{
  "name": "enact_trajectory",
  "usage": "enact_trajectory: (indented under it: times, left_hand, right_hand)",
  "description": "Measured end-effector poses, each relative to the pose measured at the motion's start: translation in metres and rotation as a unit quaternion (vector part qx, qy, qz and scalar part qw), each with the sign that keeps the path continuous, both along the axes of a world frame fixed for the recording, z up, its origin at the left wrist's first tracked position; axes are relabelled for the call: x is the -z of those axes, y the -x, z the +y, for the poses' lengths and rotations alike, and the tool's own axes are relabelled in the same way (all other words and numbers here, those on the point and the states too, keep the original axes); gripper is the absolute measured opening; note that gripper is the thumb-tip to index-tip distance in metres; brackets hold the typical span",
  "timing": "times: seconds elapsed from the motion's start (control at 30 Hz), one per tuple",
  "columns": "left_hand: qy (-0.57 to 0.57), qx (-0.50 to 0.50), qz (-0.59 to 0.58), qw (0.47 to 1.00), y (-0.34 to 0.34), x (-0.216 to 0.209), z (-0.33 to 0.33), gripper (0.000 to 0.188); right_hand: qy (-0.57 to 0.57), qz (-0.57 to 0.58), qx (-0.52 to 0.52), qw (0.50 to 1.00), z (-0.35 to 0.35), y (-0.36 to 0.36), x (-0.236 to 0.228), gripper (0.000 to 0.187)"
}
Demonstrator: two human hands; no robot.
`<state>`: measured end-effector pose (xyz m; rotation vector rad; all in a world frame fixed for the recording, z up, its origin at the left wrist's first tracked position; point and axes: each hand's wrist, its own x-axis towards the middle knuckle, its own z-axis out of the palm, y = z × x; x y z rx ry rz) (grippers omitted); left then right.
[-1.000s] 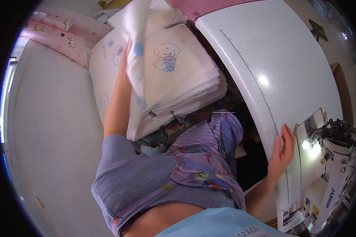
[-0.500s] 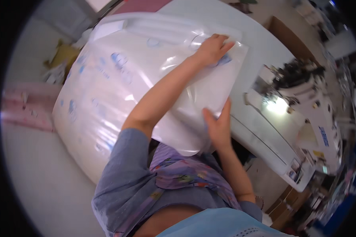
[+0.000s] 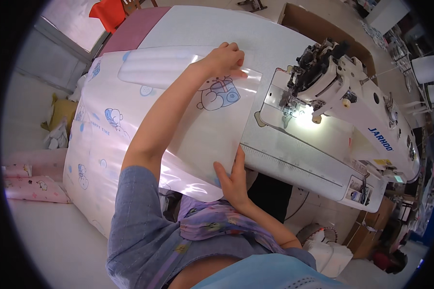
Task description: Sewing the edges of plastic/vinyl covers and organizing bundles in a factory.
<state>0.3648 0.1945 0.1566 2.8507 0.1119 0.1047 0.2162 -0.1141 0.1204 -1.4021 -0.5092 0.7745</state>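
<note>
A large glossy plastic sheet [image 3: 115, 159], pale and printed with blue cartoon bears, spreads over the left of the table and hangs down its near side. My left hand [image 3: 225, 60] reaches across to the sheet's far right corner. Its fingers are curled together there, with the tips partly hidden. Lower down, my right hand [image 3: 235, 182] grips the sheet's right edge close to my body, thumb on top and some fingers out of sight. Right of the sheet stands a white sewing machine [image 3: 366, 103], its lamp lit over the needle area.
The grey-white table [image 3: 197, 29] carries a printed ruler [image 3: 284, 164] along its near edge. Behind the machine is a brown cardboard box [image 3: 318, 26]. Pink printed fabric [image 3: 33, 189] lies at the left. A white bin [image 3: 328, 257] stands on the floor at the lower right.
My view has shifted, so the hands and sheet appear farther left and the machine shows clearly. My left hand's fingers, spread earlier, are now curled. The sheet's corner lies flatter, its bear print plainly visible.
</note>
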Motion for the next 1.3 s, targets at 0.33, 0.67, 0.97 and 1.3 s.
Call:
enact_trajectory:
  times: [0.33, 0.67, 0.97, 1.3]
  left_hand:
    - [0.032, -0.067, 0.04, 0.996, -0.014, -0.018, 0.028, 0.019]
    - [-0.036, -0.108, -0.104, 0.988, -0.019, 0.015, 0.023, 0.032]
    - [0.165, -0.053, -0.071, 0.982, -0.014, 0.007, 0.026, 0.027]
    - [0.077, -0.084, -0.063, 0.991, -0.007, 0.007, 0.012, 0.025]
  right_hand:
    - [-0.029, 0.042, -0.005, 0.999, -0.004, 0.005, 0.002, 0.073]
    - [-0.039, 0.108, 0.042, 0.993, -0.007, 0.007, 0.011, 0.053]
    - [0.007, 0.087, -0.007, 0.996, -0.003, 0.002, 0.004, 0.016]
    - [0.01, 0.139, 0.008, 0.99, -0.017, 0.017, 0.018, 0.012]
